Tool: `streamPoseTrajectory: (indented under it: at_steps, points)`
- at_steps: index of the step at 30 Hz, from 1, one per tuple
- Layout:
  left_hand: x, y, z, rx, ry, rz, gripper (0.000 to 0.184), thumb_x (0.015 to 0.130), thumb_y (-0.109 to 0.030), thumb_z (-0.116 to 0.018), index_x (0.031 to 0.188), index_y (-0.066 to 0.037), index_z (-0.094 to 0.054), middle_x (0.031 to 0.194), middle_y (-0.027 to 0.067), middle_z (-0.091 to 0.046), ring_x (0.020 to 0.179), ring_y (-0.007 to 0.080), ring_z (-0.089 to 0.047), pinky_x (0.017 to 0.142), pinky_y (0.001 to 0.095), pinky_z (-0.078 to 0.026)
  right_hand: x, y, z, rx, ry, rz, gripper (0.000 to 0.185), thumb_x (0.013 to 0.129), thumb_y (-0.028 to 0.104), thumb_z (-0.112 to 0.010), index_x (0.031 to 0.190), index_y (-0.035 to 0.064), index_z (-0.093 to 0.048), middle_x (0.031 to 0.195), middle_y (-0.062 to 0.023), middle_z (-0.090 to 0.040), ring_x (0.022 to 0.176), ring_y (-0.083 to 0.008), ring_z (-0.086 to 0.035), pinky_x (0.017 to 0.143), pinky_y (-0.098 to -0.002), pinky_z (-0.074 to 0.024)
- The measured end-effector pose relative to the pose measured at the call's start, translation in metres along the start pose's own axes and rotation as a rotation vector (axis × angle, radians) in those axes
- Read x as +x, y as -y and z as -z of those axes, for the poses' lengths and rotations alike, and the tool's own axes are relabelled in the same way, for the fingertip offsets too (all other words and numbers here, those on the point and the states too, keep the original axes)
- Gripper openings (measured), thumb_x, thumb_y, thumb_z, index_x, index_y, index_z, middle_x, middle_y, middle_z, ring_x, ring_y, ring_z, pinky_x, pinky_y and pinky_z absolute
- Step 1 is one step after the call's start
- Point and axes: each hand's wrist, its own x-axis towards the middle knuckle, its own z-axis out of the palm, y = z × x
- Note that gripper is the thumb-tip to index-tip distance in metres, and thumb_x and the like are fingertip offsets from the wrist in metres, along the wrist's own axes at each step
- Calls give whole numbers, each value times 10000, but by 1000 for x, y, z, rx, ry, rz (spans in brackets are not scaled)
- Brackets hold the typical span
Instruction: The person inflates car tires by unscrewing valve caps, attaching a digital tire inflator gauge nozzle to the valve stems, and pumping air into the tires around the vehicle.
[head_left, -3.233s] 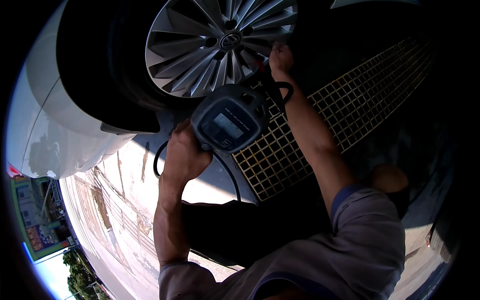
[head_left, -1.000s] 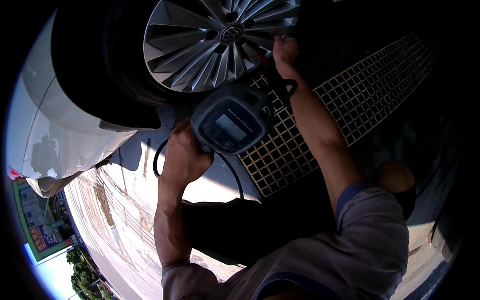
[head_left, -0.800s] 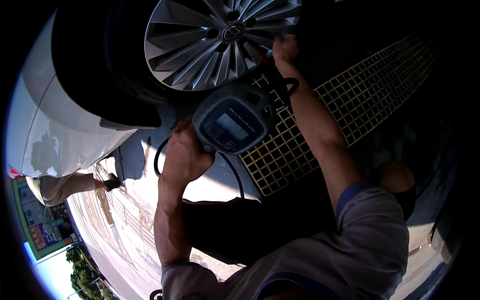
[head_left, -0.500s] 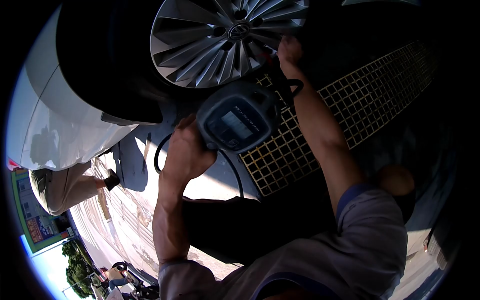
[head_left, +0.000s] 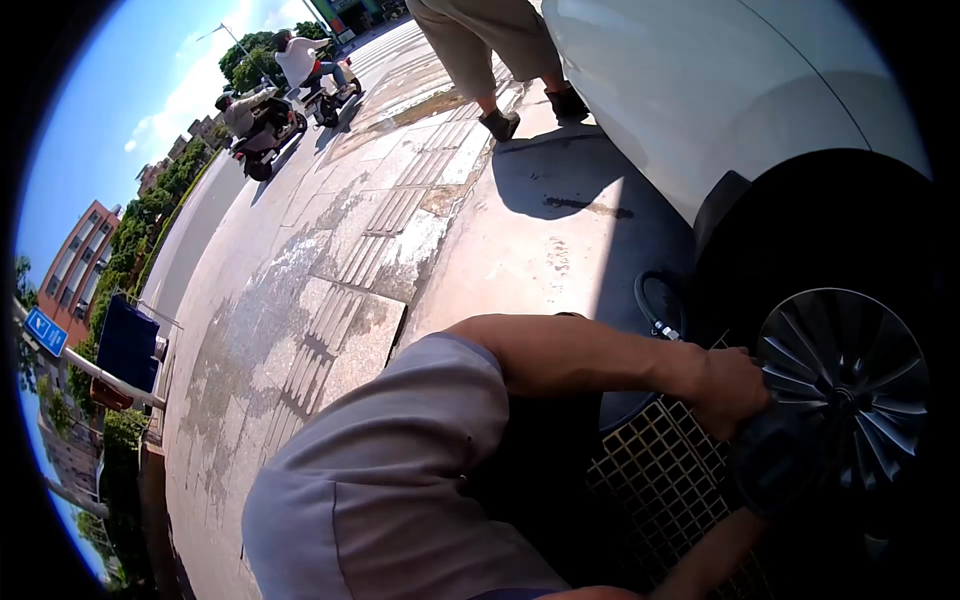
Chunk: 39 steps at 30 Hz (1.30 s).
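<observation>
A tire inflator gauge point(head_left: 775, 468), dark and in deep shadow, is held in front of the car wheel point(head_left: 845, 395) with silver spokes. My left hand point(head_left: 735, 392) is closed around its near side. A hose point(head_left: 655, 300) with a metal fitting point(head_left: 664, 330) loops out beside my left wrist. From the lower edge my right forearm point(head_left: 712, 558) reaches toward the wheel; the right hand itself is lost in the dark behind the gauge, so its fingers do not show.
A white car body point(head_left: 740, 90) rises above the wheel. Below my arms lies a yellowish floor grating point(head_left: 660, 455). A person's legs point(head_left: 490, 50) stand by the car. Riders on scooters point(head_left: 262, 130) are on the road at upper left, near a blue sign point(head_left: 45, 332).
The view has swung left, bringing the pavement and road into sight and shifting the wheel to the right edge. My left hand still grips the inflator; my right hand has become hidden.
</observation>
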Motion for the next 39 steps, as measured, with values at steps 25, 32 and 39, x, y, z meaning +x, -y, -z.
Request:
streamPoseTrajectory:
  at_steps: [25,32,39]
  points:
    - [-17,-9,11,1,-22,7,575,822,-308,-726,1330,-59,-623,1208,226,-699,1260,422,-606,1161,538,-405,18,5,31,-93,-204,331,430,1002,408,-637,1303,103,-678,1309,-119,-639,1183,-327,-608,1074,-489,-490]
    - [-10,2,2,21,8,-43,604,792,-313,-742,1326,-55,-626,1202,238,-697,1238,427,-618,1152,545,-415,14,13,31,-7,-180,257,454,993,415,-638,1322,103,-662,1329,-129,-631,1218,-324,-597,1091,-487,-479]
    - [-4,6,-6,38,-36,-24,550,764,-334,-757,1228,-54,-671,1134,210,-728,1178,415,-655,1111,535,-448,9,17,34,18,-121,251,481,984,419,-637,1345,102,-643,1352,-138,-622,1256,-323,-587,1108,-483,-471]
